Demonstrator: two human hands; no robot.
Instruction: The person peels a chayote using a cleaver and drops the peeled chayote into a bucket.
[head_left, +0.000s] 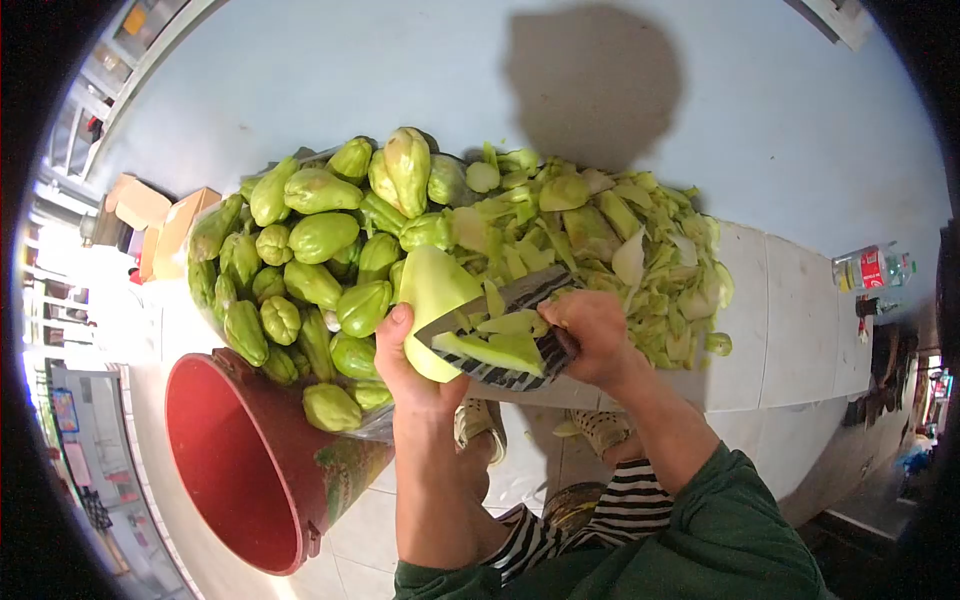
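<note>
My left hand point(415, 370) is wrapped round a pale peeled chayote point(432, 285), held upright in front of me. My right hand point(592, 330) is closed round the end of a dark, wide blade-like tool point(528, 290), whose other end lies against the chayote. Several green peel strips point(500, 348) rest on the tool. Beyond my hands, to the left, lies a pile of whole green chayotes point(322, 238). To the right of it spreads a heap of peelings point(640, 260). The tool's cutting edge cannot be made out.
A red bucket point(235, 460) lies tilted at the lower left. An open cardboard box point(172, 225) stands at the far left. At the right, a plastic bottle point(872, 268) with a red label lies by the wall. My sandalled feet are below my hands.
</note>
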